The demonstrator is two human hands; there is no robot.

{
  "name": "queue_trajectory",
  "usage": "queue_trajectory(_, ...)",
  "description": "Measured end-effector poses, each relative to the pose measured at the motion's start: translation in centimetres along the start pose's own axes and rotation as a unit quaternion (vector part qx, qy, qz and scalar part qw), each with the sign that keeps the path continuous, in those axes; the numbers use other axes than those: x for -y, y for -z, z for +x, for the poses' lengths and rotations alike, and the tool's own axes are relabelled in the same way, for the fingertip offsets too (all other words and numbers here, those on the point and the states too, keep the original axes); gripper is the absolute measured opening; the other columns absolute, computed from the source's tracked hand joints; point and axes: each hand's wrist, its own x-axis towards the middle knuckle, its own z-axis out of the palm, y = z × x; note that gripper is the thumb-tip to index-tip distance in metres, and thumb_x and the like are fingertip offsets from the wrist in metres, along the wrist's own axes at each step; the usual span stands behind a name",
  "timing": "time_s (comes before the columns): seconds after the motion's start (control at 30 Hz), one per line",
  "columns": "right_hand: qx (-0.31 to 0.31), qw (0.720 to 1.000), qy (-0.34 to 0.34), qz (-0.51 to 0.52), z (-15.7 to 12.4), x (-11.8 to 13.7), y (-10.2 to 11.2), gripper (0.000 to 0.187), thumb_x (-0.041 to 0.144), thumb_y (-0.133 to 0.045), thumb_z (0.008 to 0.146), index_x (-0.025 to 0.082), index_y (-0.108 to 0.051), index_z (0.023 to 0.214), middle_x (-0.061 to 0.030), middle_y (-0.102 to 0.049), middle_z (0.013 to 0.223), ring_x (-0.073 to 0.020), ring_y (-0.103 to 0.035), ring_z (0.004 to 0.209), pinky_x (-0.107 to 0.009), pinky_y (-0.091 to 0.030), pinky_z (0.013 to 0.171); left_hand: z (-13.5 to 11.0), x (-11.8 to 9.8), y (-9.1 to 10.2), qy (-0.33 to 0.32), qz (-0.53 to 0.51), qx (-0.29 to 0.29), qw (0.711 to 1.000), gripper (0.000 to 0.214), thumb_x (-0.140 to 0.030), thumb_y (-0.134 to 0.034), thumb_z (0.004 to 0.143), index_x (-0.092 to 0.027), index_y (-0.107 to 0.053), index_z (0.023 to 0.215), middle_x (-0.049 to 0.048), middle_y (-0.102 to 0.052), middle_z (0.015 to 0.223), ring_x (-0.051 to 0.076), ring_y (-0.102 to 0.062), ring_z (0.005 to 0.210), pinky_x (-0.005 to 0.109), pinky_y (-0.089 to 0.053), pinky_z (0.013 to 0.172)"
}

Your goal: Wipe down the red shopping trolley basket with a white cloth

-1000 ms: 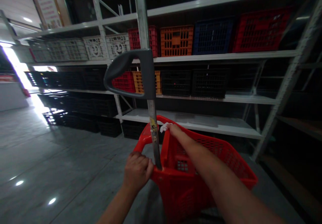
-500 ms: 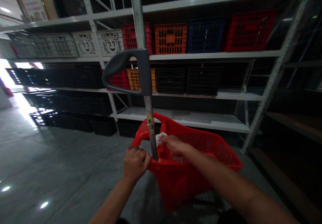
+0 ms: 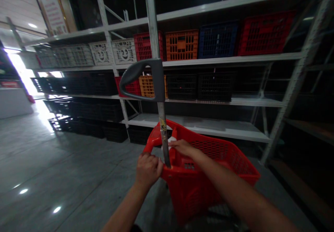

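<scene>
A red plastic shopping basket (image 3: pixel 229 162) stands on the floor in front of me, with a metal pole rising from its near rim to a grey pull handle (image 3: pixel 146 79). My left hand (image 3: pixel 148 169) is closed around the near left rim of the basket, beside the pole. My right hand (image 3: pixel 182 148) reaches over the rim and presses a white cloth (image 3: pixel 171 141) against the basket's inner edge next to the pole. The cloth is mostly hidden under my fingers.
Metal shelving (image 3: pixel 208 127) runs across the back, holding red, orange, blue, white and black crates (image 3: pixel 182 44). Black crates (image 3: pixel 86 127) sit stacked on the floor at the left. Glossy grey floor (image 3: pixel 52 176) spreads to the left, with bright light at the far left.
My right hand with the cloth drew back from the basket's far rim to the spot by the pole. My left hand kept its grip on the rim. The view shifted slightly.
</scene>
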Motion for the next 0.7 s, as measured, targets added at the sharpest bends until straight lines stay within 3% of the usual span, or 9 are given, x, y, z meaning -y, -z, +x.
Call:
queue_trajectory(0.1,0.039,0.997,0.025,0.065,-3.5,-0.2,0.7,0.035,0.015,-0.042,0.079,0.018,-0.067,0.102,-0.0016,-0.067,0.105,-0.0181,-0.059,0.101,-0.030,-0.042,0.090,0.0,0.1,-0.2,-0.003,-0.001,-0.001,1.000,0.025,-0.019,-0.051,0.076,-0.019,-0.053,0.051,0.0016,-0.056,0.050,0.017,-0.054,0.064,0.033,-0.039,0.070)
queue_trajectory(0.17,-0.003,0.997,0.002,0.083,-5.9,0.4,1.6,0.035,0.015,-0.043,0.077,0.013,-0.068,0.100,-0.0065,-0.068,0.101,-0.0194,-0.062,0.095,-0.030,-0.045,0.085,0.1,0.2,-0.4,-0.005,-0.004,0.000,1.000,0.027,-0.019,-0.050,0.076,-0.019,-0.053,0.050,0.0014,-0.055,0.050,0.017,-0.054,0.064,0.033,-0.039,0.069)
queue_trajectory(0.23,-0.083,0.994,-0.016,0.064,-8.0,1.5,1.9,0.032,0.018,-0.045,0.077,0.013,-0.069,0.099,-0.0080,-0.069,0.098,-0.0206,-0.063,0.090,-0.030,-0.047,0.081,0.2,0.4,-0.7,-0.005,-0.006,0.001,1.000,0.028,-0.020,-0.050,0.077,-0.019,-0.053,0.049,0.0014,-0.056,0.050,0.017,-0.053,0.062,0.033,-0.038,0.068)
queue_trajectory(0.33,-0.126,0.991,0.007,0.040,-9.8,3.6,0.8,0.030,0.026,-0.055,0.077,0.018,-0.068,0.103,-0.0067,-0.066,0.106,-0.0214,-0.061,0.097,-0.030,-0.045,0.087,0.5,0.6,-1.1,-0.007,-0.004,-0.001,1.000,0.028,-0.021,-0.050,0.077,-0.019,-0.054,0.049,0.0016,-0.056,0.050,0.016,-0.052,0.060,0.032,-0.038,0.067)
queue_trajectory(0.53,-0.197,0.978,0.041,0.060,-8.7,6.3,-3.9,0.037,0.018,-0.054,0.079,0.022,-0.060,0.115,-0.0027,-0.063,0.113,-0.0177,-0.059,0.102,-0.027,-0.043,0.090,1.1,0.9,-1.7,-0.016,-0.002,-0.004,1.000,0.029,-0.022,-0.050,0.076,-0.019,-0.055,0.047,0.0015,-0.057,0.049,0.017,-0.053,0.060,0.032,-0.036,0.065)
queue_trajectory(0.7,-0.185,0.982,0.025,-0.008,-8.3,5.1,-5.0,0.034,0.010,-0.044,0.079,0.023,-0.067,0.100,-0.0026,-0.067,0.102,-0.0166,-0.062,0.092,-0.024,-0.044,0.084,1.5,1.3,-1.7,-0.029,0.012,-0.012,0.999,0.029,-0.022,-0.048,0.076,-0.019,-0.056,0.049,0.0019,-0.058,0.050,0.017,-0.053,0.059,0.032,-0.037,0.066)
